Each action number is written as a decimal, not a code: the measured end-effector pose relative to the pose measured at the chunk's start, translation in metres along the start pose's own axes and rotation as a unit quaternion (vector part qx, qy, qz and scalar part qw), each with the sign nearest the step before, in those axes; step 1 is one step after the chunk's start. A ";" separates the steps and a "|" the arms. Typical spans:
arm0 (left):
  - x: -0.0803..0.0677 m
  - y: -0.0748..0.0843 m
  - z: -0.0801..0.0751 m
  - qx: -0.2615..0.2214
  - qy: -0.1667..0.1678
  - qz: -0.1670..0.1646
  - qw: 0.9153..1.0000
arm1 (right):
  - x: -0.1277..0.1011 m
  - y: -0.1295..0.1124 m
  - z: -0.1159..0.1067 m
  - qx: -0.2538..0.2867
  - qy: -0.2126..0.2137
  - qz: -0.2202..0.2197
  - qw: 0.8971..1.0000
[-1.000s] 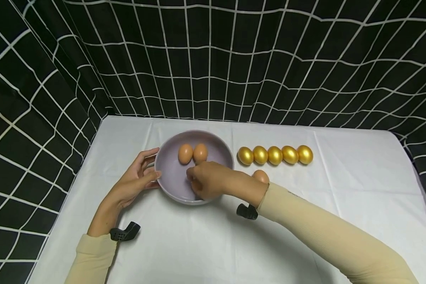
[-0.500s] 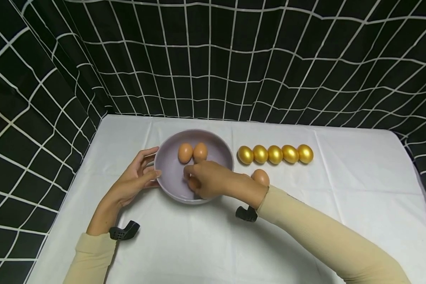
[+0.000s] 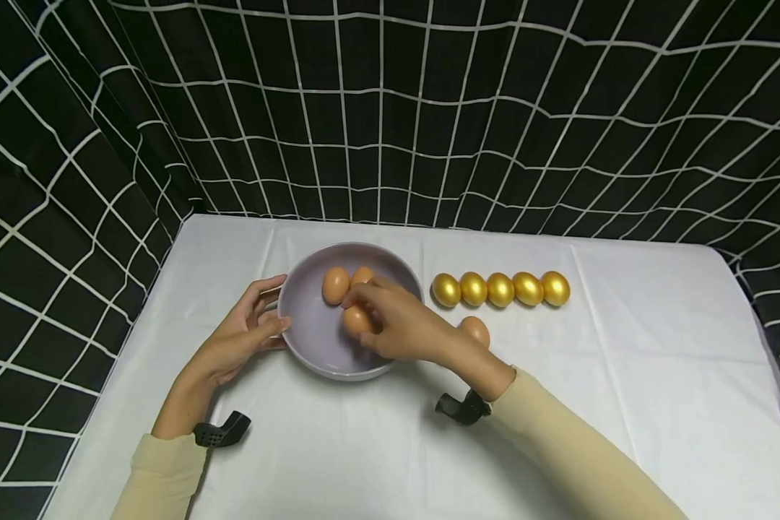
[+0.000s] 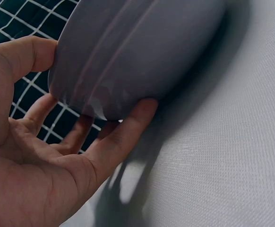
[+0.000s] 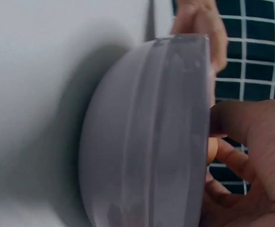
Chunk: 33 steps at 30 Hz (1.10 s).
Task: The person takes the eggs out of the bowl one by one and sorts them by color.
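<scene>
A lavender bowl [image 3: 312,321] stands on the white cloth. My left hand [image 3: 250,325] holds it at its left side, thumb at the rim and fingers against the outer wall, as the left wrist view shows closely. Over the bowl, my right hand [image 3: 399,321] grips a brown egg [image 3: 359,321] between thumb and fingers. A sliver of orange-brown egg [image 5: 212,150] shows just past the rim in the right wrist view. Two more brown eggs lie at the back of the bowl: the left egg [image 3: 335,286] shows fully, while my fingers partly cover the right egg [image 3: 362,275].
Several golden eggs [image 3: 500,289] line up in a row right of the bowl. Nearer, one brown egg [image 3: 474,331] lies on the cloth beside my right wrist. A black curtain [image 3: 403,115] with a white grid hangs behind the white-covered table [image 3: 338,448].
My right hand has risen slightly inside the bowl, and the brown egg in its fingers has moved up and shows more. My left hand keeps its place on the bowl.
</scene>
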<state>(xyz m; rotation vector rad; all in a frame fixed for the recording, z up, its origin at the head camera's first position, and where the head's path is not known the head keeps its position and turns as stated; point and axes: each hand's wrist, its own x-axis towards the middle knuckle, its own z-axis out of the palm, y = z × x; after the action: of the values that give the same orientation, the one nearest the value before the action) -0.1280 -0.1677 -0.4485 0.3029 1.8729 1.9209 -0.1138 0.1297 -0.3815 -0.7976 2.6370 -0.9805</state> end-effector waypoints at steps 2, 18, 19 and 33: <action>-0.003 -0.002 -0.001 -0.001 -0.003 0.003 1.000 | -0.002 0.001 0.001 0.043 0.007 0.004 0.999; -0.001 -0.001 -0.001 0.006 0.006 -0.005 1.000 | -0.033 0.007 -0.007 0.239 0.110 0.030 0.964; 0.000 -0.001 -0.001 0.006 0.008 -0.005 1.000 | -0.036 0.007 -0.006 0.251 0.116 0.033 0.960; 0.002 -0.003 0.000 0.012 0.014 -0.003 1.000 | -0.073 0.013 -0.011 0.340 0.207 0.064 0.915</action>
<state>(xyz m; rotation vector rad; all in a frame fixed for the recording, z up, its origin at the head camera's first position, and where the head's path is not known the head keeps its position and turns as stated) -0.1297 -0.1669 -0.4515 0.2793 1.9143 1.9087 -0.0626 0.1849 -0.3805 -0.2630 2.3071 -2.0344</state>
